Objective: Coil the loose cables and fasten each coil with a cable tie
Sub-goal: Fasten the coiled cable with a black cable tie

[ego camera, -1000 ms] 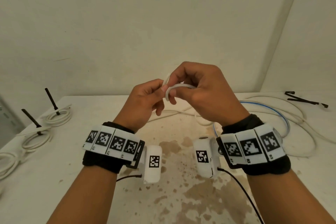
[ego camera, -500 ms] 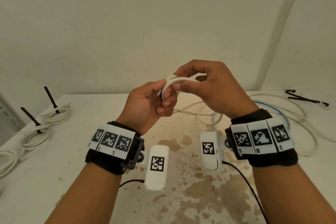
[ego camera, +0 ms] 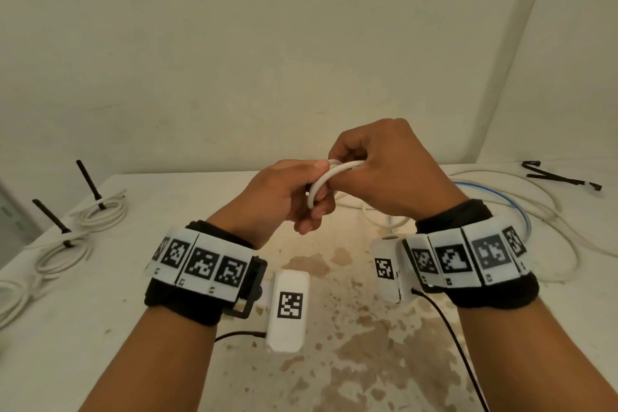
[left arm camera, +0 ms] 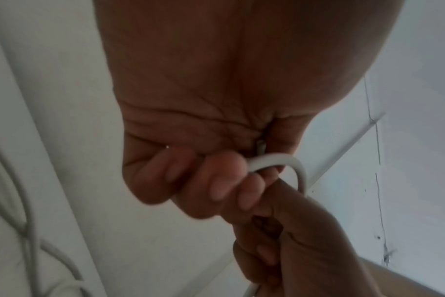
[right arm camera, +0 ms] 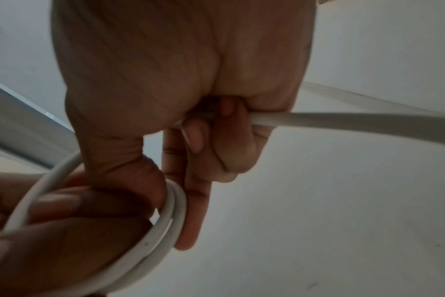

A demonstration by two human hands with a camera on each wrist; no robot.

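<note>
Coils [ego camera: 100, 211] tied at 9; both hands [ego camera: 284, 194] [ego camera: 384, 170] gripping cable [ego camera: 321, 182], winding; loose run at 3 remains.

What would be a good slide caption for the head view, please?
Both hands, left and right, wind a white cable into a small coil above the table.

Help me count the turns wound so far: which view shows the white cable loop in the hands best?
The right wrist view: the cable loop shows two strands side by side around the left hand. The head view shows a short arc, the left wrist view one small bend.
</note>
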